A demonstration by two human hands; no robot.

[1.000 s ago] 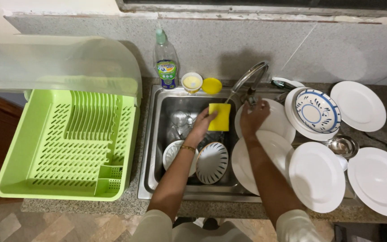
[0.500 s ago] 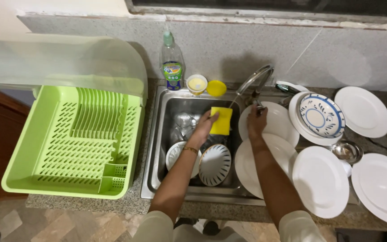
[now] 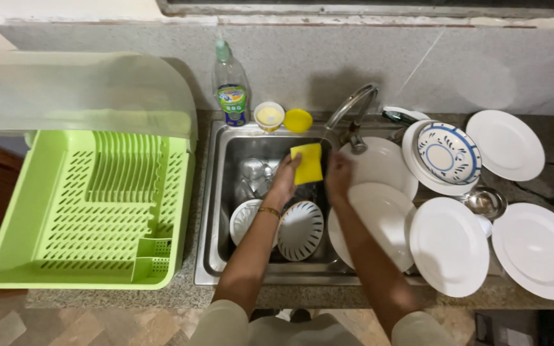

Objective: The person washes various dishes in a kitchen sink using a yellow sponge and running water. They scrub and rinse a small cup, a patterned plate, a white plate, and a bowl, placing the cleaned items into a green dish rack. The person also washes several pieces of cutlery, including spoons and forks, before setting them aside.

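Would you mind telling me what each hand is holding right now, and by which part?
The left hand grips the yellow sponge by its lower left edge. The right hand, blurred, seems to hold nothing.

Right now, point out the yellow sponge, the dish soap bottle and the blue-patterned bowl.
yellow sponge (image 3: 307, 163), head view, middle of its flat face.
dish soap bottle (image 3: 232, 90), head view, its clear body above the label.
blue-patterned bowl (image 3: 447, 154), head view, inside of the bowl.

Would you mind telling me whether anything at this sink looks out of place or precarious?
Two white plates overhang the sink's right edge, partly unsupported. Otherwise nothing stands out: the left hand holds a yellow sponge.
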